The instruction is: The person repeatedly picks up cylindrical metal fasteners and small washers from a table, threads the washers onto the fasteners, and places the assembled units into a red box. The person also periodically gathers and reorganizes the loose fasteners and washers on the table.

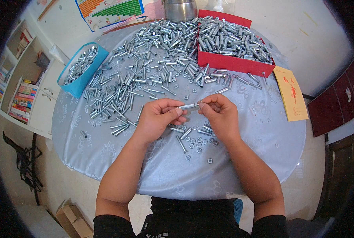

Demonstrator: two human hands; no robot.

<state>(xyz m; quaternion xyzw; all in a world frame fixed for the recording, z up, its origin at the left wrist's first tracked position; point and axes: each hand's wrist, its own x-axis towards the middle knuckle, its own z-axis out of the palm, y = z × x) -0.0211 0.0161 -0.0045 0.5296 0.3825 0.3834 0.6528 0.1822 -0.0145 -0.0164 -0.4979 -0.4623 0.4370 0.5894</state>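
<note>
Between thumb and fingers, my left hand point(162, 114) grips a metal sleeve anchor bolt point(188, 106) held nearly level above the table. At the bolt's right end, my right hand point(220, 114) pinches the tip; whatever small part sits between those fingertips is mostly hidden. Just below the hands lie several loose hex nuts point(199, 145), a few metal sleeves point(186, 133) and a single bolt point(181, 144). Farther off, a large heap of bolts and sleeves point(165, 38) spreads across the silvery tablecloth point(177, 181).
A red box point(233, 64) full of anchor bolts stands at the back right, beside a yellow booklet point(291, 95) bearing writing. On the left is a blue fabric bin point(81, 84) of bolts. Behind the heap stands a metal pot point(180, 11). A bookshelf point(25, 77) is at far left.
</note>
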